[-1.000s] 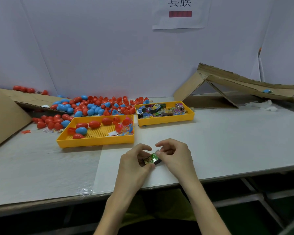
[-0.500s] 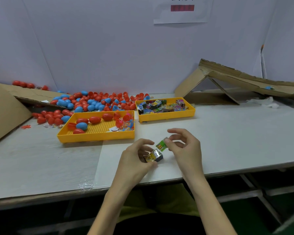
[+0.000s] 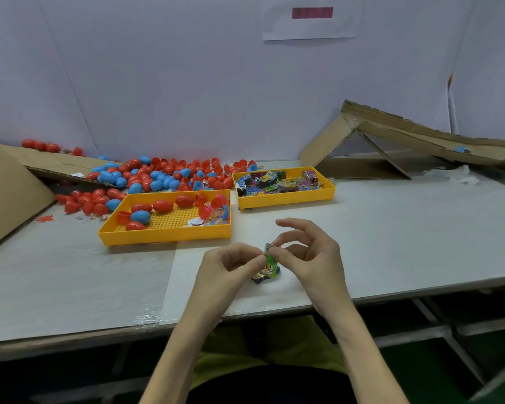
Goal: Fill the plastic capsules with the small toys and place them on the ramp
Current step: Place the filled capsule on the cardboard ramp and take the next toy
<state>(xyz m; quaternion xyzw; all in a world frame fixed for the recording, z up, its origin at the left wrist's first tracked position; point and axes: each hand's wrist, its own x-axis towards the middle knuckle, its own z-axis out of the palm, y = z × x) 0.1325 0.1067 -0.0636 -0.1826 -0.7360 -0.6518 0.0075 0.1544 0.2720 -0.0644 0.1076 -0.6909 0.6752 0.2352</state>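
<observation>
While my fingertips pinch the small toy from both sides, low over the near table, I'd keep the left hand and right hand close and squeeze it compact (it looks crinkly) before reaching far left to the yellow tray for 1 capsule.

Top of the wall sign beyond the upper edge; print on the toy packet illegible.
</observation>
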